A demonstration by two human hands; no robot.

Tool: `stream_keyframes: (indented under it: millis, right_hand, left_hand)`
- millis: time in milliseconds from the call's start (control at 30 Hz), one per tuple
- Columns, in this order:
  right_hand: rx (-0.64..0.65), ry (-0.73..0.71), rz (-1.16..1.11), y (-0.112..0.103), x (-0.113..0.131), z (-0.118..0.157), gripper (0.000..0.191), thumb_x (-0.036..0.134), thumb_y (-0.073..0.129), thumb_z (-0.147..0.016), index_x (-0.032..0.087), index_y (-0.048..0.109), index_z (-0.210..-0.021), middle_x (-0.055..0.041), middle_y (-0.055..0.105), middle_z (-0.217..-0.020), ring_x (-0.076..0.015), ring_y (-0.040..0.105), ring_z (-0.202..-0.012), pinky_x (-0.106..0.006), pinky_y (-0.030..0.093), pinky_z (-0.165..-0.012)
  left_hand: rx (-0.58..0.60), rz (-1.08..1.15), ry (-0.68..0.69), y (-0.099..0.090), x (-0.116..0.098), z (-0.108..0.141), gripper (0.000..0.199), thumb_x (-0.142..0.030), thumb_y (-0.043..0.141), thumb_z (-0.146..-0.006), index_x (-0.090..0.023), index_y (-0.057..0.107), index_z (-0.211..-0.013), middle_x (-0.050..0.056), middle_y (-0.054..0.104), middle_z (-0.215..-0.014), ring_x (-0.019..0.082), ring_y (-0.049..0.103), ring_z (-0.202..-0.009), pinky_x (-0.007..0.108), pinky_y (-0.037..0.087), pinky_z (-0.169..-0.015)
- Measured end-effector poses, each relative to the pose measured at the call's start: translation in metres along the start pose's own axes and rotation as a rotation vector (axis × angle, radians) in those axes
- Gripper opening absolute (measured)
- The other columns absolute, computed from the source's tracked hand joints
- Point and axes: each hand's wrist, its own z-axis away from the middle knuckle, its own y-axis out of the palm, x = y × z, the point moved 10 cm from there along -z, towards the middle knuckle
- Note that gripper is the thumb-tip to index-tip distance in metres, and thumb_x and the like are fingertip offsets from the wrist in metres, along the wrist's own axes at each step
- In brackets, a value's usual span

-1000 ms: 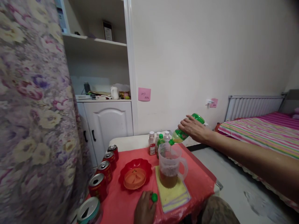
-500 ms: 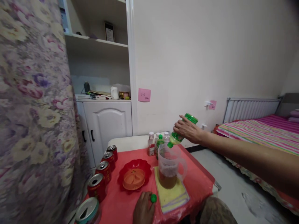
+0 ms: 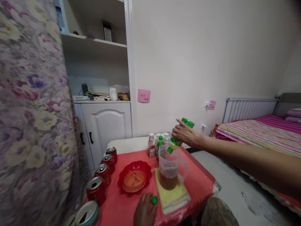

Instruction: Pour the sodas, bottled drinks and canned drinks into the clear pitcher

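My right hand (image 3: 184, 133) is wrapped round a green plastic bottle (image 3: 176, 142), tipped neck-down so its mouth sits at the rim of a clear plastic jug (image 3: 168, 171). Brownish liquid with some foam fills the lower part of the jug, which stands on a folded yellow cloth (image 3: 174, 201). Low in view, my left hand (image 3: 144, 210) rests at the table with a green bottle cap (image 3: 154, 200) between its fingers. Beside it lies a red scalloped plate (image 3: 147, 168) carrying an orange round dish (image 3: 134, 182).
Several red drink cans (image 3: 96, 190) line the table's left edge, with a teal-rimmed can (image 3: 87, 215) nearest me. Behind the jug stand a capped green bottle (image 3: 160, 142) and white-capped bottles (image 3: 151, 146). A bed (image 3: 254, 131) is at the right.
My right hand and the bottle have dropped slightly, bringing the bottle's mouth lower, to the jug's opening. The left hand stays in place with the cap. The whole view shifts a little.
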Motion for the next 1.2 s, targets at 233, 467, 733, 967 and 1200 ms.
stream_keyframes:
  millis: [233, 467, 733, 967, 1200]
  right_hand:
    - [0.004, -0.020, -0.032, 0.017, 0.004, 0.006, 0.013, 0.014, 0.056, -0.090, 0.021, 0.060, -0.100, -0.0030, 0.063, -0.093, -0.0235, 0.056, -0.093, -0.050, 0.025, -0.113]
    - [-0.018, 0.014, -0.087, 0.025, -0.005, 0.016, 0.018, 0.010, 0.052, -0.091, 0.020, 0.060, -0.103, -0.0043, 0.063, -0.094, -0.0238, 0.056, -0.093, -0.051, 0.024, -0.111]
    - [-0.004, 0.066, -0.150, 0.038, -0.021, 0.038, 0.029, 0.004, 0.050, -0.085, 0.019, 0.060, -0.107, -0.0055, 0.065, -0.098, -0.0245, 0.058, -0.094, -0.053, 0.020, -0.113]
    - [0.007, 0.090, -0.212, 0.048, -0.022, 0.048, 0.031, 0.004, 0.051, -0.084, 0.020, 0.060, -0.109, -0.0068, 0.067, -0.101, -0.0246, 0.059, -0.096, -0.054, 0.019, -0.113]
    - [0.017, 0.136, -0.249, 0.049, -0.027, 0.052, 0.035, 0.002, 0.048, -0.084, 0.019, 0.060, -0.113, -0.0084, 0.068, -0.103, -0.0266, 0.060, -0.100, -0.054, 0.021, -0.112]
  left_hand:
    - [0.005, -0.022, -0.029, 0.000, 0.002, 0.001, 0.036, -0.039, 0.053, -0.084, -0.019, 0.072, -0.107, 0.014, 0.077, -0.111, 0.029, 0.071, -0.108, 0.040, 0.056, -0.095]
    - [-0.005, -0.029, -0.014, -0.001, -0.002, 0.001, 0.034, -0.038, 0.052, -0.084, -0.021, 0.073, -0.106, 0.012, 0.077, -0.106, 0.027, 0.071, -0.104, 0.038, 0.056, -0.093]
    - [-0.005, -0.036, -0.009, 0.000, -0.003, 0.003, 0.034, -0.034, 0.051, -0.084, -0.020, 0.072, -0.107, 0.011, 0.077, -0.106, 0.026, 0.071, -0.105, 0.037, 0.056, -0.093]
    - [0.030, -0.065, -0.017, 0.002, -0.001, 0.003, 0.038, -0.035, 0.050, -0.086, -0.016, 0.071, -0.111, 0.015, 0.076, -0.111, 0.029, 0.070, -0.110, 0.041, 0.054, -0.098]
    - [0.027, -0.090, -0.011, 0.003, 0.000, 0.003, 0.039, -0.036, 0.048, -0.087, -0.015, 0.072, -0.110, 0.015, 0.076, -0.109, 0.028, 0.071, -0.107, 0.040, 0.055, -0.095]
